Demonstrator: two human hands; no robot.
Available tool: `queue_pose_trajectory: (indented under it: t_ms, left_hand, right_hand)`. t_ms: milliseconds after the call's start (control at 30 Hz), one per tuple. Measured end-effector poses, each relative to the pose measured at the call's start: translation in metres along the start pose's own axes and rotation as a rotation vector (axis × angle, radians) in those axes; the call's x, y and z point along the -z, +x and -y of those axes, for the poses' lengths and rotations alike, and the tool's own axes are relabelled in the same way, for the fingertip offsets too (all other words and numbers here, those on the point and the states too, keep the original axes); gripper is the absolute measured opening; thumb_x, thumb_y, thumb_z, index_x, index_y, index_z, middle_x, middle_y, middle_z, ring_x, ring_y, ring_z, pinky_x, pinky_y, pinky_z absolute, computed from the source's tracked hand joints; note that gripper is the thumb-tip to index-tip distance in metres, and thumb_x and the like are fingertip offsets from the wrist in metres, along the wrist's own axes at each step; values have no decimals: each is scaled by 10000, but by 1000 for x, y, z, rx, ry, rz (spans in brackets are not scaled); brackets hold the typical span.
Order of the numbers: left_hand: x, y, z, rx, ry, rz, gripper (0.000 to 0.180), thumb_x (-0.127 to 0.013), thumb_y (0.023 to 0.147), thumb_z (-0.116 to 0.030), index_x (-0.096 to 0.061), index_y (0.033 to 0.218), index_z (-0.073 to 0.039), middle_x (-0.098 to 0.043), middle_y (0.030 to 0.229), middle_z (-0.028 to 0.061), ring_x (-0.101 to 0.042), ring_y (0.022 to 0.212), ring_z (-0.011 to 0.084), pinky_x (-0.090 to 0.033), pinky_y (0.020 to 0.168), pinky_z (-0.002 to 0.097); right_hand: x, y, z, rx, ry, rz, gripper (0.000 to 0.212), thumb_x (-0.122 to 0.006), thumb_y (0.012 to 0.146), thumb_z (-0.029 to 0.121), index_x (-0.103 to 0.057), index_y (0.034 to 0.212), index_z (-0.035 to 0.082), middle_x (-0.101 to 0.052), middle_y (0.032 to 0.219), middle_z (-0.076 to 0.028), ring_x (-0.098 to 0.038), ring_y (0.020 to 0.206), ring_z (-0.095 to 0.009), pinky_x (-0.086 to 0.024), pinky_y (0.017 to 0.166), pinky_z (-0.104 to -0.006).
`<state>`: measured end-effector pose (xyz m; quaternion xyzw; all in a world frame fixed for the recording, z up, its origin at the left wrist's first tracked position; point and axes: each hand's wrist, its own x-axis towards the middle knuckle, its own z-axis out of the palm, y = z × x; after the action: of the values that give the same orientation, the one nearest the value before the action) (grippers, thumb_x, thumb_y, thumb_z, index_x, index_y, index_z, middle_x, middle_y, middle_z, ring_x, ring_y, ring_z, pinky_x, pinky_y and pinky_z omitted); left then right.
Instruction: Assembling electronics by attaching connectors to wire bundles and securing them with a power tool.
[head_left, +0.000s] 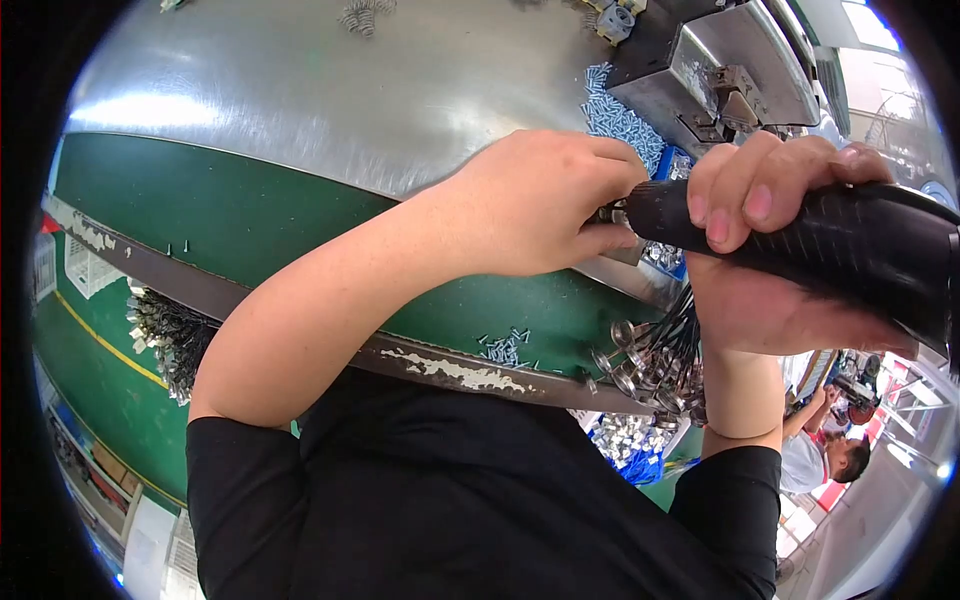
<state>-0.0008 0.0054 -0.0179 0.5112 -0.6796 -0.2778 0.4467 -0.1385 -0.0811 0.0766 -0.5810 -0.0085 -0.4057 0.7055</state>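
Holding black cylindrical tool (850,235) w/ R hand (752,195), mid-right; aimed lengthwise left at L hand (560,195), curled narrow, can't tell if gripping.

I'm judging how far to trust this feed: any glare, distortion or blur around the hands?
In the head view, glare whitens the left of the metal tabletop; the bench edge bows with the fisheye; the window at upper right is washed out; the left hand and black tool look fairly sharp, though detail where they meet is too small to make out.
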Motion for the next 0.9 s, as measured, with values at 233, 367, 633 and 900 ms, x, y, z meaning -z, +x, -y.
queue_pose_trajectory:
  t_ms: [233,367,633,900]
  left_hand:
    - [3,4,-1,-29,-64,4,297,-805,882,-266,-735,1090,-65,-728,1087,70,-718,994,327,-580,833,446]
    - [5,2,-5,-139,-26,-79,301,-848,808,-143,-754,1077,-46,-745,1146,92,-722,1033,323,-585,861,429]
    - [1,-1,-14,-415,132,-233,318,-924,727,-105,-750,990,-69,-750,955,72,-735,890,286,-610,762,388]
    - [-8,-6,-22,-311,102,-171,269,-925,727,-115,-757,931,-64,-774,966,82,-743,937,296,-589,838,413]
  right_hand:
    - [13,21,28,-33,-13,190,1264,-528,794,988,-351,1616,43,-575,904,-39,-554,674,-167,-464,654,-367]
    - [27,30,45,-55,-249,-85,1295,-484,785,1012,-324,1624,38,-563,892,-50,-537,675,-182,-445,675,-378]
    - [35,22,60,-198,-630,-27,783,-238,1146,608,-368,1578,-32,-688,1097,-124,-685,1032,-204,-549,963,-363]
    - [35,-9,82,-184,-997,-126,549,-428,1173,379,-410,1547,-22,-632,1206,-92,-602,1106,-160,-473,1043,-359]
